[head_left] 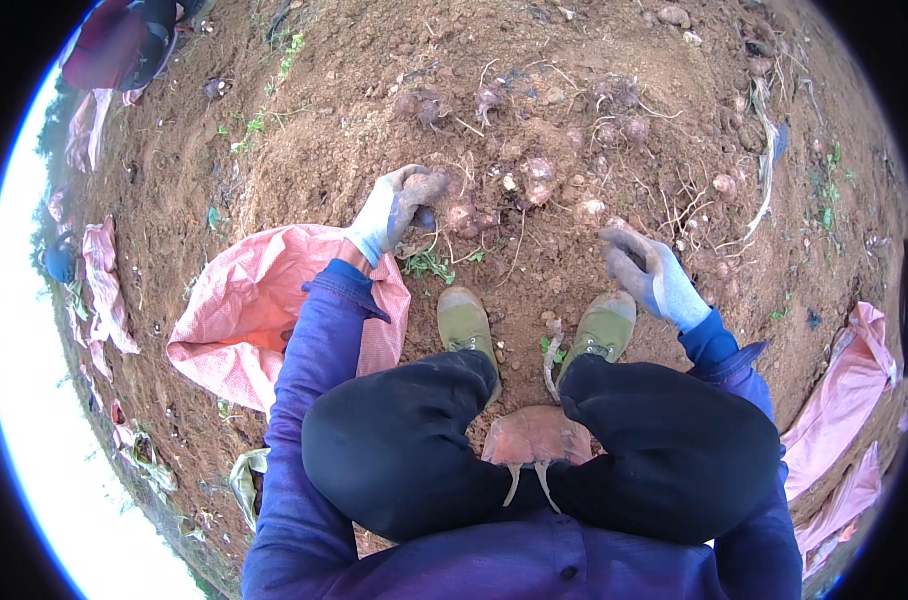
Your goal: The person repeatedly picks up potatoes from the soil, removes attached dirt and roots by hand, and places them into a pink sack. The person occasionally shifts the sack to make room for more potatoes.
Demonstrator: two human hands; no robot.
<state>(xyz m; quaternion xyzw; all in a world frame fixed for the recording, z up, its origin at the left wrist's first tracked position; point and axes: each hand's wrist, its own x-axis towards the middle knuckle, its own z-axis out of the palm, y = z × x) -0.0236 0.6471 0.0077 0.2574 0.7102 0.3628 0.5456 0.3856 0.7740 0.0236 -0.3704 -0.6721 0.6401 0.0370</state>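
Note:
Both my hands wear pale gloves with grey, soil-stained palms and fingers. Off to the left, my left hand [399, 208] curls its fingers round a brown, soil-coated lump that looks like a tuber [429, 186]. Just beside it lie purplish-brown tubers [464, 218] with thin roots, on loose soil. To the right, my right hand [646, 268] hovers low over the ground, thumb and fingers apart, with nothing visible between them. A small pinkish tuber [592, 208] lies near its fingertips. An open pink woven sack [242, 290] stands under my left forearm, its inside mostly hidden.
More tubers [539, 180] lie scattered ahead among roots and clods. My green shoes [467, 322] are planted between my hands, with a pinkish seat [536, 436] beneath me. Pink sacks [842, 385] lie at the right and far left. Another person [124, 45] is at the upper left.

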